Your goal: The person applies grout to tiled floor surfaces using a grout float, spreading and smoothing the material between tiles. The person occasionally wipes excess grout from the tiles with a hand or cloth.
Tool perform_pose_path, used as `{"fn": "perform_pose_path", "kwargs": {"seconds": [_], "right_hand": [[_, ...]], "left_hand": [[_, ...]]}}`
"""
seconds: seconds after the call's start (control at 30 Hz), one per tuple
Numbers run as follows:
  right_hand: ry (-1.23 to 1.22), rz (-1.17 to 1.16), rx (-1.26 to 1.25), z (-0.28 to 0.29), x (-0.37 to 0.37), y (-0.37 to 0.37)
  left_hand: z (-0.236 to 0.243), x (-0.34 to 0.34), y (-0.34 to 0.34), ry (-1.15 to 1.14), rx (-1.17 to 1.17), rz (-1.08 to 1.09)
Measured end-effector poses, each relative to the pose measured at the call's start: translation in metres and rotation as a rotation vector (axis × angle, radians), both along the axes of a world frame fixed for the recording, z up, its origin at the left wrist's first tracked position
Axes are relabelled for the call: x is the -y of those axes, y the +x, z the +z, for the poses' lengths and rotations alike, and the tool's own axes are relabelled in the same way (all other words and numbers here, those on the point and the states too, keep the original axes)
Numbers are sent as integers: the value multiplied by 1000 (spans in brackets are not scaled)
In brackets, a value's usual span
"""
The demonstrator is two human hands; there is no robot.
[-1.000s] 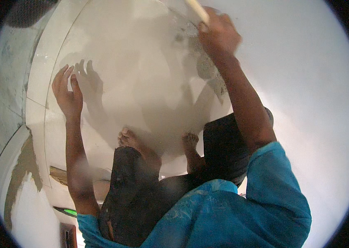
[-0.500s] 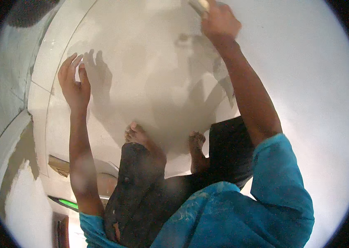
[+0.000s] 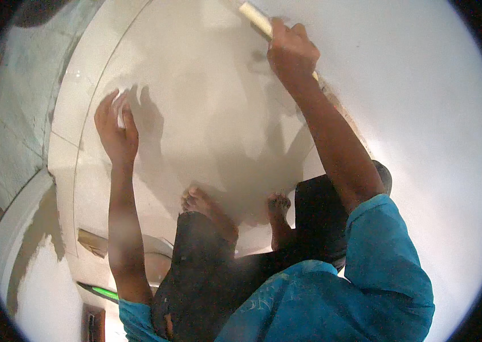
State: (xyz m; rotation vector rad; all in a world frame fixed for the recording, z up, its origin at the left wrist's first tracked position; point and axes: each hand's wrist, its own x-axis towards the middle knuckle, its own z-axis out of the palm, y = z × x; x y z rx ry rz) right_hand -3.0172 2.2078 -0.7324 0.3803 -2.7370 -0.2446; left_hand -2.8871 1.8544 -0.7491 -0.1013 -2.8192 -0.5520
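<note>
Hiding most of the pale wooden handle (image 3: 257, 18) inside the right hand (image 3: 291, 52), its far end running out past the top edge. Covering nearly all of a small white scrap (image 3: 120, 117) with the left hand (image 3: 114, 130); blurring too much to tell what it is.

Pale tiled floor (image 3: 98, 62) with thin grout lines curving across it, shadows falling over the middle. The right side is a plain white wall (image 3: 423, 114), brightly lit. On the left there's a greyish rough wall (image 3: 7, 131), and lower left a white surface with a brown unpainted patch (image 3: 35, 233). A green strip (image 3: 104, 292) sits near the bottom.
</note>
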Motion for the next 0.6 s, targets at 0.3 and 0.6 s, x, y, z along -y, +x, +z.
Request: {"fn": "perform_pose_path", "kwargs": {"seconds": [0.3,0.6], "right_hand": [[-59,15,14,18,16,13],[-28,-17,105,18,7,4]], "left_hand": [[5,2,11,112,161,101],[1,5,6,105,61,-16]]}}
